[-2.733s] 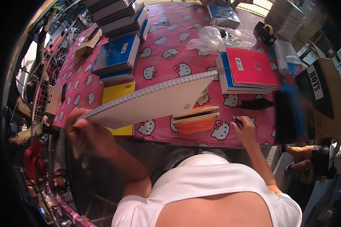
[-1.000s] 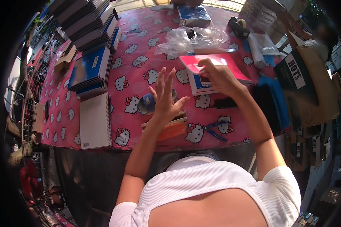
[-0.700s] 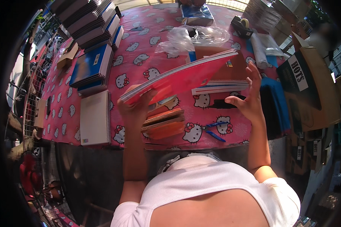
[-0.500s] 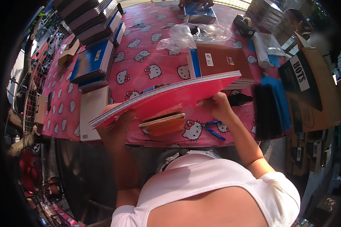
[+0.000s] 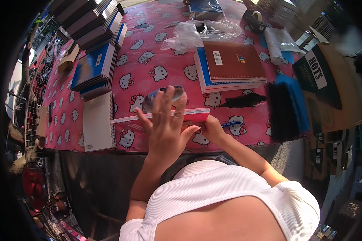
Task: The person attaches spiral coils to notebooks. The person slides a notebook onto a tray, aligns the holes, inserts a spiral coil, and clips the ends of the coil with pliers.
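A pink-covered notebook or sheaf of pages (image 5: 197, 117) stands nearly edge-on at the near side of the table, its white page edges facing up. At its right end, my right hand (image 5: 211, 127) grips it with closed fingers. My left hand (image 5: 163, 126) is open, fingers spread and raised, in front of its middle; whether the palm touches it I cannot tell. Behind those fingers lies a shiny round object (image 5: 151, 102), partly hidden. A blue pen (image 5: 232, 124) rests right of my right hand. Left of the pink item is a pale spiral notebook (image 5: 97, 124).
Brown and blue notebooks (image 5: 251, 64) are piled ahead, beside a black strip (image 5: 245, 100). Black binding coils (image 5: 283, 110) and a cardboard box (image 5: 330, 84) stand right. Tall notebook stacks (image 5: 88, 32) rise left. Clear plastic (image 5: 185, 36) and a tape dispenser (image 5: 253, 22) are farther back.
The pink item has come down and nearer, from held up slanting to edge-on at the table. My left hand has let go of its left end and moved right, fingers spreading.
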Tool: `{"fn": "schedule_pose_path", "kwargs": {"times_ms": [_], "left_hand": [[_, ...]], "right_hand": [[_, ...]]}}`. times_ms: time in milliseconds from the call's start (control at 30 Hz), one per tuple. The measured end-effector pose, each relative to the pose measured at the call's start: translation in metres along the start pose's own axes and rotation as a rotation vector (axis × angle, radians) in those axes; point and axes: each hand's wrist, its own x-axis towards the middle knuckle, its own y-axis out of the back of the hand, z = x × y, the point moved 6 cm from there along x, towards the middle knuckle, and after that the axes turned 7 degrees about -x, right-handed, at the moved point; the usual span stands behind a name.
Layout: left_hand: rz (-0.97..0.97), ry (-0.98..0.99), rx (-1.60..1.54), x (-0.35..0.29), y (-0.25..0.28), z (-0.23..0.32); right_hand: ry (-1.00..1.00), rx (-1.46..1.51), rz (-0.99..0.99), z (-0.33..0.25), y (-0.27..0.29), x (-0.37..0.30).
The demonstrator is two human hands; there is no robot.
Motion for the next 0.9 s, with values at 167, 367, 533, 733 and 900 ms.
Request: {"fn": "schedule_pose_path", "kwargs": {"times_ms": [167, 367, 533, 733, 900], "left_hand": [[0.046, -0.011, -0.269, 0.009, -0.027, -0.015], [0.27, -0.097, -0.414, 0.014, -0.02, -0.007], [0.282, -0.051, -0.384, 0.012, -0.022, -0.01], [0.214, 0.043, -0.402, 0.015, -0.022, -0.006], [0.242, -0.031, -0.36, 0.019, -0.024, -0.006]], "right_hand": [[-0.201, -0.646, 0.134, 0.052, 0.134, 0.006], [-0.815, -1.204, 0.411, 0.175, 0.285, -0.032], [-0.827, -1.005, 0.294, 0.189, 0.304, -0.019], [-0.445, -0.845, 0.598, 0.111, 0.277, -0.01], [-0.217, -0.871, 0.562, 0.098, 0.25, 0.013]]}}
